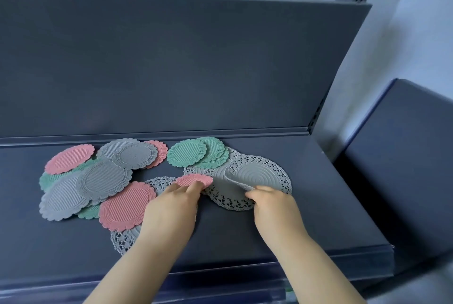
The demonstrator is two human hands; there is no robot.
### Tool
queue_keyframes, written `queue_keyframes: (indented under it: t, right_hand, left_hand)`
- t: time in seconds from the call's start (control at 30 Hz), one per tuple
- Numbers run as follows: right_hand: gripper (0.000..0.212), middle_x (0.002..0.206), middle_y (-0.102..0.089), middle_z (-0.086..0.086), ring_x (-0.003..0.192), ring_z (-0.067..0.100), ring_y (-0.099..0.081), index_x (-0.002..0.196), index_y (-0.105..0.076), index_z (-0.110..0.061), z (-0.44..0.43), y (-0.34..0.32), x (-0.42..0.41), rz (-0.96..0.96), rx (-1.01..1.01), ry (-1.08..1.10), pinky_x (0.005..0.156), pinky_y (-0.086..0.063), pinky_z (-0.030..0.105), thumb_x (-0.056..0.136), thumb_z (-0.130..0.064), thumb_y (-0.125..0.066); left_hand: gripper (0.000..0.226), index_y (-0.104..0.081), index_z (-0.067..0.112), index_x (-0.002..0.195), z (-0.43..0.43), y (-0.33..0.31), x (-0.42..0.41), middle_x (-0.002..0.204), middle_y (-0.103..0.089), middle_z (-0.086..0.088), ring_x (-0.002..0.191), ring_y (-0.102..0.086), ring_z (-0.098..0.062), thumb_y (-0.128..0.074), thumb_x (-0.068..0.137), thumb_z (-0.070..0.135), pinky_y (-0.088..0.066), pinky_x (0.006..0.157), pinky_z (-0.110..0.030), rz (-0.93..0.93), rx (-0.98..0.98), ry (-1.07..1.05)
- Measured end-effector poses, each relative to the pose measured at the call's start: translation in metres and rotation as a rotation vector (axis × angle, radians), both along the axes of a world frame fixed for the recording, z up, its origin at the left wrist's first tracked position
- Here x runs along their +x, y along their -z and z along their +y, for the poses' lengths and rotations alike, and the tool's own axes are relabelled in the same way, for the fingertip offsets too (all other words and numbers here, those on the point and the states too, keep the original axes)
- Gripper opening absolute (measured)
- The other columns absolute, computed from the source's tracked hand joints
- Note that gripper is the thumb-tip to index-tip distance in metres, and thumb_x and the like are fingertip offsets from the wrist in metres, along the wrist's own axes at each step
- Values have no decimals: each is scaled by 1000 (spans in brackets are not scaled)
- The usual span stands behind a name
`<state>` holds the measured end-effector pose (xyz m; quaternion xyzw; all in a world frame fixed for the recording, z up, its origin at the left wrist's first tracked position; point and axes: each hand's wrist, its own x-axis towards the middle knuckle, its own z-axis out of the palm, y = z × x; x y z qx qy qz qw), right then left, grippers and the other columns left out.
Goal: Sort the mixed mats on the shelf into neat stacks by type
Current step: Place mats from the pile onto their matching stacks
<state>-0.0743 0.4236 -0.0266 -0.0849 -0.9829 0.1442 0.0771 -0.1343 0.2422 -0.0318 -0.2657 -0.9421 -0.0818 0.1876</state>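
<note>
Disorder rules the left part of the shelf (245, 242), where pink, grey and green ribbed mats (103, 181) overlap in a loose heap running from near the back edge toward the front. From my remote seat I judge the sorting barely begun: only the green stack (196, 153), a few like mats roughly overlapped near the middle of the back edge, looks gathered, and it lies partly on the grey lace mat (264, 176) to its right. The left hand (171, 205) pinches the near rim of a small pink mat (195, 180) between thumb and curled fingers, I judge so it can join the other pinks. The right hand (272, 203) grips the grey lace mat's front edge and holds it curled upward in a fold. I take that as freeing the pink piece or peeling one lace layer off another, though I cannot tell how many layers lie there. Another lace mat (122, 240) pokes out from under the large pink mat (127, 203) and the left wrist, near the front edge.
</note>
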Motion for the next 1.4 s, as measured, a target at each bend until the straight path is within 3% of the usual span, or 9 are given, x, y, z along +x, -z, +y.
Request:
queue_keyframes:
  t: [0.3, 0.37, 0.53, 0.7, 0.83, 0.97, 1.03, 1.2, 1.4]
  right_hand:
    - [38, 86, -73, -6, 66, 13, -67, 90, -75, -19, 17, -3, -2, 445, -221, 9, 60, -56, 26, 66, 11, -69]
    - [37, 90, -73, -3, 78, 8, -65, 91, -75, -14, 15, -6, -4, 555, -275, 1, 70, -49, 15, 67, 14, -68]
    - [35, 94, -72, 6, 96, 8, -60, 94, -74, -8, -15, -4, -12, 709, -283, -65, 84, -39, 10, 70, 13, -60]
    - [44, 101, -71, 11, 90, 23, -69, 101, -71, -8, -70, -2, -30, 582, -225, -215, 73, -54, 36, 65, 14, -59]
    - [41, 139, -46, 10, 125, 22, -48, 132, -48, -13, -123, -2, -46, 164, -254, -416, 106, -34, 30, 93, -3, -45]
    - [49, 149, -30, 6, 136, 20, -30, 138, -39, -12, -152, 4, -56, -18, -70, -525, 111, -23, 32, 94, -31, -50]
    - [49, 142, -42, 10, 130, 23, -41, 127, -52, -7, -154, 4, -60, 12, 73, -567, 106, -33, 33, 89, -38, -56]
    - [21, 80, -72, 7, 61, 20, -68, 67, -71, -10, -157, 17, -64, 250, 209, -619, 42, -53, 28, 51, -9, -83]
    - [12, 79, -69, 1, 56, 11, -61, 82, -69, -8, -141, 6, -56, 356, -66, -511, 47, -53, 24, 72, -3, -70]
  left_hand:
    - [54, -69, 30, 97, -4, -24, 20, 79, -70, 12, 66, -63, -9, -83, 56, -2, -34, 43, -14, -57, 243, 15]
    - [38, -67, 39, 101, -8, -26, 21, 100, -66, 24, 91, -59, 4, -68, 79, 8, -49, 61, -14, -98, 330, 113]
    - [20, -74, 21, 97, -38, -16, 24, 99, -70, 11, 106, -59, -6, -62, 82, 15, -36, 92, -11, 27, 350, 43]
    - [34, -76, 12, 94, -99, -14, 28, 98, -72, 0, 101, -65, -16, -48, 87, 29, -41, 90, -21, 114, 326, -167]
    - [35, -76, 10, 92, -144, -13, 31, 97, -72, -3, 99, -66, -20, -47, 86, 29, -42, 88, -25, 162, 330, -250]
    - [36, -76, 11, 92, -174, -13, 27, 98, -72, -1, 98, -66, -17, -47, 86, 30, -41, 89, -22, 176, 364, -260]
    - [35, -77, 14, 92, -182, -13, 24, 98, -72, 1, 97, -65, -15, -47, 86, 30, -41, 89, -20, 172, 376, -245]
    - [34, -76, 13, 93, -186, -12, 19, 98, -72, 1, 97, -65, -15, -47, 86, 28, -42, 89, -21, 183, 386, -206]
    - [35, -76, 13, 94, -178, -12, 23, 100, -72, 3, 100, -65, -15, -46, 88, 29, -43, 90, -23, 163, 375, -176]
